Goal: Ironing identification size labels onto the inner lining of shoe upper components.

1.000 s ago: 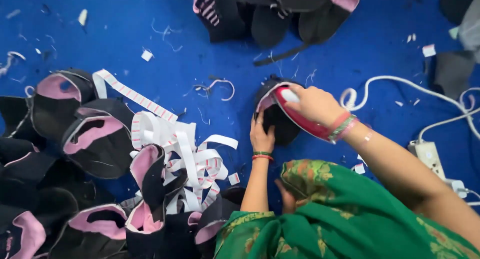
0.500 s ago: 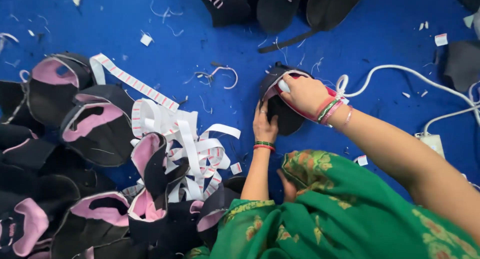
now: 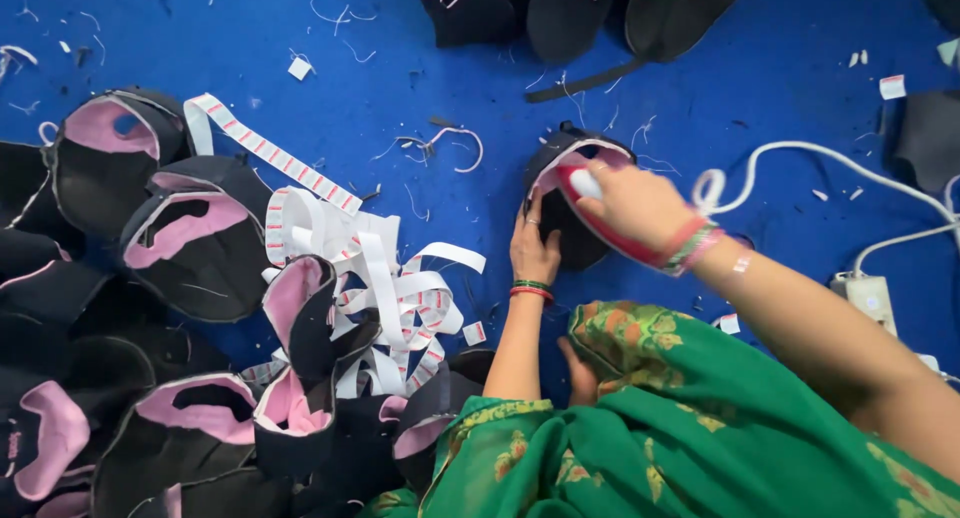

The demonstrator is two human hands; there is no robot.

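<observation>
Your right hand (image 3: 635,206) grips a white-tipped tool with a red handle and presses it along the pink-lined rim of the black shoe upper (image 3: 565,193). Half a second ago that hand sat higher on the piece; now it has slid down toward the nearer edge, so the pass along the rim is well along. Your left hand (image 3: 535,250) lies flat with fingers spread, pinning the upper to the blue floor (image 3: 400,38), right of centre. To its left lies a tangle of white label strips (image 3: 380,278), then a heap of pink-lined uppers (image 3: 190,238). A white cable (image 3: 800,158) runs off to the right.
</observation>
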